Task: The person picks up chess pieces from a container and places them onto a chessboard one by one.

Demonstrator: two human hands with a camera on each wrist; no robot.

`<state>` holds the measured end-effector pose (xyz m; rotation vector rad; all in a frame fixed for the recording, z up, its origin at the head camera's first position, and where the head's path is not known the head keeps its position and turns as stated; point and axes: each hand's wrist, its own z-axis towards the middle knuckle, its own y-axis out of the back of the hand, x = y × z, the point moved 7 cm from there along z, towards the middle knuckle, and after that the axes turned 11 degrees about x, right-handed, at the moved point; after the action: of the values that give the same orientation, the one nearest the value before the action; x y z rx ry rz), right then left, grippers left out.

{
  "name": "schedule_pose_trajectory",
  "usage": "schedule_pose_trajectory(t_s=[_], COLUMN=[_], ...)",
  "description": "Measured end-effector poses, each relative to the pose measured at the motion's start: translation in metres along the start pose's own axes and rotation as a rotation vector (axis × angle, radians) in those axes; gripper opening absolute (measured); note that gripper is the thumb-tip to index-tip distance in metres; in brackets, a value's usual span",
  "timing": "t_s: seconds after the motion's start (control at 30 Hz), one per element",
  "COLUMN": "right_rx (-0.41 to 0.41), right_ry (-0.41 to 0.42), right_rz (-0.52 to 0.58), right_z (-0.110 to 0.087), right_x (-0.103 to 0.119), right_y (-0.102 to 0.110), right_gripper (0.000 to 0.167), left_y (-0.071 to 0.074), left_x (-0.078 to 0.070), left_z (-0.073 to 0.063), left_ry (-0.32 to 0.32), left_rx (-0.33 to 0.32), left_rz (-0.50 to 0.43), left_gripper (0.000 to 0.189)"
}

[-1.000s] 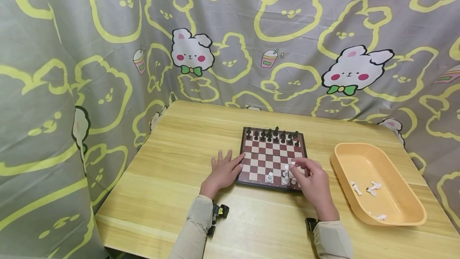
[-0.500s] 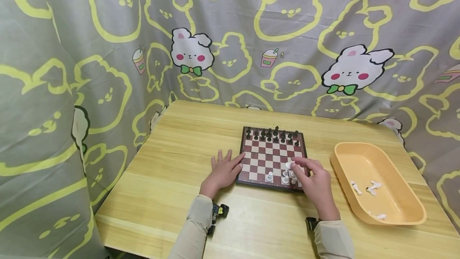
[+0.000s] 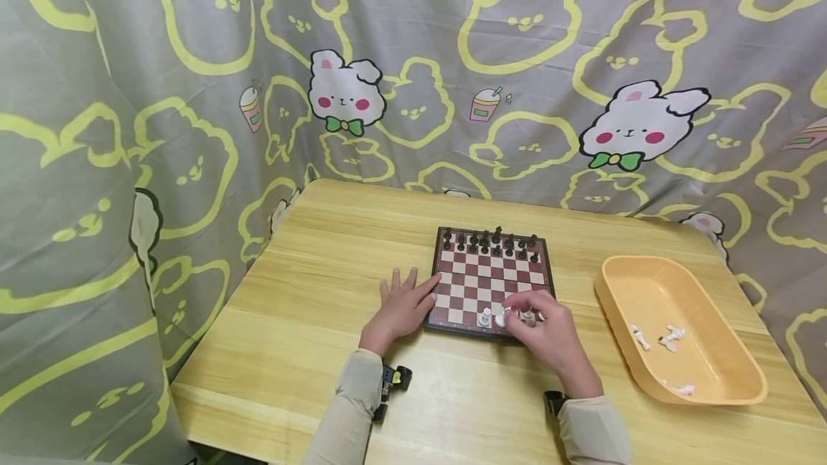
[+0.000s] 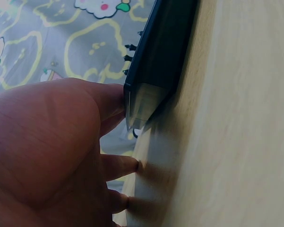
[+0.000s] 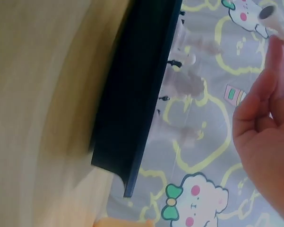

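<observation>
A chessboard (image 3: 462,293) lies on the table, with several black pieces (image 3: 496,238) lined up along its far side. At its left edge my left hand (image 3: 402,313) is spread, thumb and index finger touching the frame and other fingers on the tabletop. My right hand (image 3: 548,325) pinches a white chess piece (image 5: 272,20) over the near rows; its dark-bottomed base shows in the right wrist view. Left of those fingers stands a white chess piece (image 3: 484,317). More white pieces (image 5: 182,82) stand along the near right side, partly hidden by the right hand in the head view.
To the right of the board sits an orange plastic tray (image 3: 704,372) with several white pieces (image 3: 673,336) lying inside. The wooden table (image 3: 323,264) meets a patterned grey curtain (image 3: 413,34) at the back and left.
My right hand has moved left and slightly nearer along the board with the white chess piece, closer to the lone standing white one. The left hand stays in place.
</observation>
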<state>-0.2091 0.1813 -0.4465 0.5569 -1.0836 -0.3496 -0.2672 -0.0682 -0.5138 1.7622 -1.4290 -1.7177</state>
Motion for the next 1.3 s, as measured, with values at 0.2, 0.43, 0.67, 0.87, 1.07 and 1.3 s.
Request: schedule_pose_trajectory(t_s=[0.2, 0.43, 0.67, 0.87, 1.07, 1.3], right_rx=[0.078, 0.154, 0.173, 0.246, 0.290, 0.308], right_ry=[0.051, 0.079, 0.082, 0.028, -0.003, 0.005], right_rz=[-0.043, -0.146, -0.168, -0.165, -0.173, -0.203], right_z=[0.002, 0.006, 0.010, 0.015, 0.018, 0.023], right_x=[0.009, 0.020, 0.020, 0.013, 0.012, 0.011], right_y=[-0.019, -0.035, -0.038, -0.043, -0.046, -0.048], right_gripper=[0.021, 0.018, 0.017, 0.014, 0.011, 0.010], left_y=[0.000, 0.001, 0.001, 0.001, 0.001, 0.000], left_x=[-0.001, -0.001, 0.000, 0.000, 0.000, 0.000], left_z=[0.000, 0.000, 0.000, -0.001, -0.001, 0.001], left_ry=[-0.011, -0.008, -0.006, -0.011, -0.011, -0.011], left_rx=[-0.001, -0.001, -0.005, -0.008, -0.014, -0.018], left_rz=[0.000, 0.004, 0.009, 0.002, -0.005, 0.002], left_gripper=[0.050, 0.050, 0.050, 0.050, 0.050, 0.050])
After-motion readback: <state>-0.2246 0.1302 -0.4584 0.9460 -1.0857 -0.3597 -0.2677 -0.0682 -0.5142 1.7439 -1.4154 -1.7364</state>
